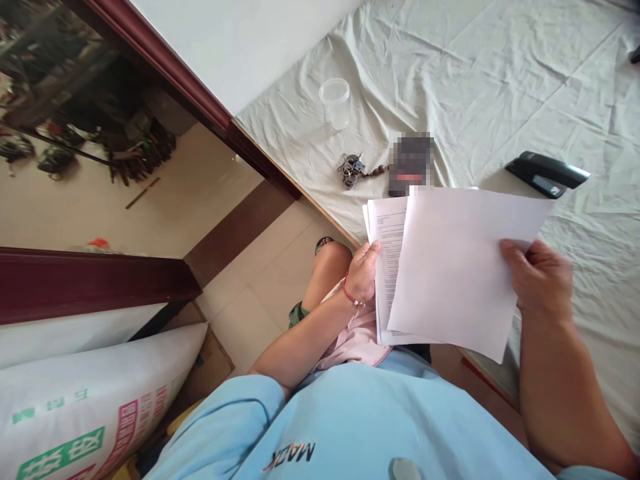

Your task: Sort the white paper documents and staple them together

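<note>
My left hand is closed on the left edge of a small stack of printed sheets, its thumb on top. In my right hand is a blank-faced white sheet of paper, pinched at its right edge between thumb and fingers. This sheet overlaps the printed stack and hides most of it. Both hands are above my lap, at the near edge of the cloth-covered table. A black stapler lies beyond my right hand. Past the top of the papers is a dark, pixelated item.
Keys with a beaded strap and a clear plastic cup rest on the wrinkled cloth. To the left are a dark red door frame and tiled floor. A large white printed sack lies at lower left.
</note>
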`<state>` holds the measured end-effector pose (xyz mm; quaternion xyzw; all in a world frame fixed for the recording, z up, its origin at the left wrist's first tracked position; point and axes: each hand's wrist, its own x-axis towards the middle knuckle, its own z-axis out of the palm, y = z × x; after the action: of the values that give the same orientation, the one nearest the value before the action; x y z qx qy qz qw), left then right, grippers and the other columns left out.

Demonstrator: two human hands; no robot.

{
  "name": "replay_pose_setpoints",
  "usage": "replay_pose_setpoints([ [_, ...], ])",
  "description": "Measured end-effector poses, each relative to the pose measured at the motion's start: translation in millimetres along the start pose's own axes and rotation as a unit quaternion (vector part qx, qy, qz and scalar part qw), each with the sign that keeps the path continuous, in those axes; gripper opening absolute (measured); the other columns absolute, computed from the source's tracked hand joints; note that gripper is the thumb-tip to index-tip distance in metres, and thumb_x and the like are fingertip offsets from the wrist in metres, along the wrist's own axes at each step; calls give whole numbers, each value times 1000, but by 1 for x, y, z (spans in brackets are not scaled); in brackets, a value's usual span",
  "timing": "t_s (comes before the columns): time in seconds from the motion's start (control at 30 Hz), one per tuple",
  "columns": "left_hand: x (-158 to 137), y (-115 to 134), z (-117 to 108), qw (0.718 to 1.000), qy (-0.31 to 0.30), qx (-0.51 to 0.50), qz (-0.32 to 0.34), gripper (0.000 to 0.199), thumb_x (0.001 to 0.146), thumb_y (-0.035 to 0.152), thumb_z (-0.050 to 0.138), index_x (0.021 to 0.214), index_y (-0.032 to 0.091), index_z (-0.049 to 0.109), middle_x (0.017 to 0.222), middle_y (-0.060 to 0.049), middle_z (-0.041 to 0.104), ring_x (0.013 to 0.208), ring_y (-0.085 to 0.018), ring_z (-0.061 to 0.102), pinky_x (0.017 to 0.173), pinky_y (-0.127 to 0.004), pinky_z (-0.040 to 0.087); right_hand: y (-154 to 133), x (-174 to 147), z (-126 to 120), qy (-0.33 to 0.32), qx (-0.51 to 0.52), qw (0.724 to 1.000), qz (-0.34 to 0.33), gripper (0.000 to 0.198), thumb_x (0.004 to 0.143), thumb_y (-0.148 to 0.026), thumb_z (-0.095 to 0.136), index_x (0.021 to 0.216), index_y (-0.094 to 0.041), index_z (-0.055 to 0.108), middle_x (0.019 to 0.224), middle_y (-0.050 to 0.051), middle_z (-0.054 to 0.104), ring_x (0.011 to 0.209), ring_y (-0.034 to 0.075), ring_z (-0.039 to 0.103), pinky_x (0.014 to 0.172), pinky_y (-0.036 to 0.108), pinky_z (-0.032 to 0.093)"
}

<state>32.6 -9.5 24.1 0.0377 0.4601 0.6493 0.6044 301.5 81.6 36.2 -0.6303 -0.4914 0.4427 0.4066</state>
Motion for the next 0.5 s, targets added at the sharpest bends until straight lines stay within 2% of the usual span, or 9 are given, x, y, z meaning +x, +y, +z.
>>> replay_pose_setpoints([
  [0.13, -2, 2, 1, 1000, -11, -3, -1, 30, 82, 34, 84, 103, 14, 76, 114, -11, 82, 138, -31, 64, 122, -45, 44, -5, 0, -11, 3, 5, 1000, 12, 35, 74, -45, 84, 91, -16, 76, 79, 1, 65, 61, 9, 52, 51, 20, 40],
  [0.23, -3, 3, 2, 1000, -15, 3, -2, 33, 81, 36, 85, 103, 14, 76, 117, -12, 81, 138, -31, 64, 122, -46, 44, -9, -3, -12, -24, -10, 999, 31, 37, 73, -47, 85, 93, -16, 76, 79, 1, 65, 59, 9, 52, 49, 20, 40],
  [0.37, -3, 4, 1, 1000, -9, 16, 8, 40, 78, 45, 87, 102, 15, 77, 113, -10, 82, 132, -31, 67, 119, -44, 47, -15, -7, 0, -84, -14, 995, 61, 44, 75, -52, 84, 99, -17, 74, 80, 1, 66, 58, 10, 52, 47, 21, 39],
  [0.5, -5, 5, 2, 998, -35, 46, 13, 56, 72, 59, 89, 106, 15, 78, 111, -11, 82, 120, -32, 73, 110, -45, 52, -13, -8, 19, -139, -59, 988, 21, 43, 84, -59, 76, 100, -19, 72, 77, 0, 63, 59, 11, 49, 48, 22, 37],
])
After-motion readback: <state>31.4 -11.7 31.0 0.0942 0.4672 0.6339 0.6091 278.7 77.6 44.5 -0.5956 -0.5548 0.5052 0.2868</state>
